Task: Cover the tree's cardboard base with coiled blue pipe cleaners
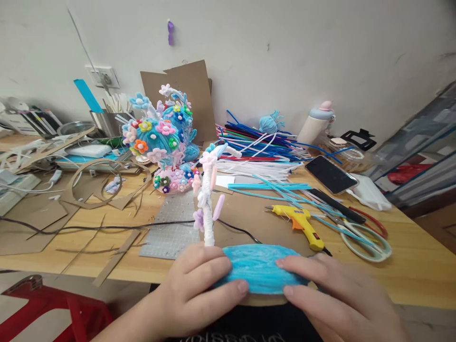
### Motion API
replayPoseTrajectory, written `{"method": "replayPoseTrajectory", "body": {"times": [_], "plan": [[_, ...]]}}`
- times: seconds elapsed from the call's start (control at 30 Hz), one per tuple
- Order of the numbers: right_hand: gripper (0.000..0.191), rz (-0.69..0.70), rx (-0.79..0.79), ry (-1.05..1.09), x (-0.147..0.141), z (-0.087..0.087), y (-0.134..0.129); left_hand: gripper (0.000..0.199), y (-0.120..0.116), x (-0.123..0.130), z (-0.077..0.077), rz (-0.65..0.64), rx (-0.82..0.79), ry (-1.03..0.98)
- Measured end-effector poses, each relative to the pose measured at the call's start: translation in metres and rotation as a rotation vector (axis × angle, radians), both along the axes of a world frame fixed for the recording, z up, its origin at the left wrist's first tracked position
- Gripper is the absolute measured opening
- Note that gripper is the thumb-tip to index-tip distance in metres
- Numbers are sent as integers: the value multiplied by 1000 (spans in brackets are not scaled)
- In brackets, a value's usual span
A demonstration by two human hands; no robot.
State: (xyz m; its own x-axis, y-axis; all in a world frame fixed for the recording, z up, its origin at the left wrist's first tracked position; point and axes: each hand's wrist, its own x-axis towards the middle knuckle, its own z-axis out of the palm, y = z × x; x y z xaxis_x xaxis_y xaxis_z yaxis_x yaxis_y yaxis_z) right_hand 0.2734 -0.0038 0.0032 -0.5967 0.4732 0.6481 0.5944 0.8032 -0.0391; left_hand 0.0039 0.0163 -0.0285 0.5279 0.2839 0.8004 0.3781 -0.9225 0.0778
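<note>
A blue yarn-covered oval piece with a brown cardboard edge is held low in front of me. My left hand grips its left side, thumb along the near edge. Its right side is gripped by my right hand, with fingertips and thumb resting on the blue surface. Just beyond my left hand rises a white fuzzy stem bearing pastel flowers; its lower end is hidden behind that hand, and I cannot tell whether it is attached to the blue piece.
A yellow glue gun lies beyond my right hand, near green-handled scissors and a phone. Pipe cleaners are heaped by the wall. A flower-covered blue craft stands behind a grey cutting mat. Cardboard scraps litter the left.
</note>
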Motion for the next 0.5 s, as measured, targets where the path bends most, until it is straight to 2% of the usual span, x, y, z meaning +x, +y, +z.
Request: {"method": "replayPoseTrajectory", "body": {"times": [0.17,0.37,0.5], "plan": [[30,14,-6,63,-7,2,6,14,4,5,-9,20,-25,-64],[29,32,-25,104,-7,0,8,17,0,5,-10,55,-4,-12],[29,30,-28,108,-7,2,9,20,-3,4,-10,138,14,40]]}}
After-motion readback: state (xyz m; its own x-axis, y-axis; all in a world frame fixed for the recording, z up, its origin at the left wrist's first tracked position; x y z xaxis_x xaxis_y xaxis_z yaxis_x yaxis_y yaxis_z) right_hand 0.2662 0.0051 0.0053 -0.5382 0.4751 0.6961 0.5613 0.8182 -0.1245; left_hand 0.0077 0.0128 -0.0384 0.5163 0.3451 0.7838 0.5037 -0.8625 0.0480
